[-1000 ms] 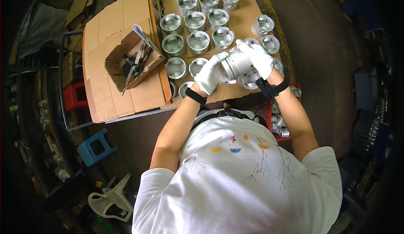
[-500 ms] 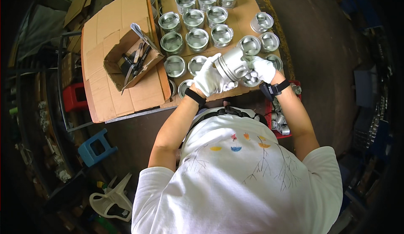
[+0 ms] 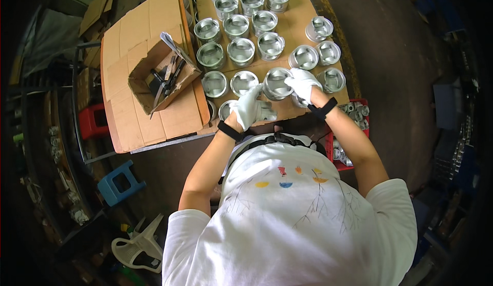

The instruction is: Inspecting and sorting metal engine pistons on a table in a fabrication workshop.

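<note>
A silver metal piston (image 3: 278, 84) stands crown up near the front of the cardboard-covered table (image 3: 287, 23). My right hand (image 3: 304, 84), in a white glove, has its fingers closed on the piston's right side. My left hand (image 3: 253, 108), also gloved, is apart from it, fingers spread and holding nothing. Just beyond the left hand stands another piston (image 3: 244, 83), and one more (image 3: 226, 110) is partly hidden behind my left wrist. Several like pistons stand in rows farther back. A piston under my right wrist is mostly covered.
Cardboard sheets (image 3: 134, 31) on the left carry an open cardboard box (image 3: 146, 83) of pens and tools. A red crate (image 3: 365, 132) of metal parts sits low at the right. A blue stool (image 3: 120, 183), a red stool (image 3: 92, 121) and a pale plastic chair (image 3: 136, 250) stand left.
The piston, held tilted between both hands before, now stands upright on the table. My left hand has let go and drawn back toward me; my right hand has shifted left with the piston.
</note>
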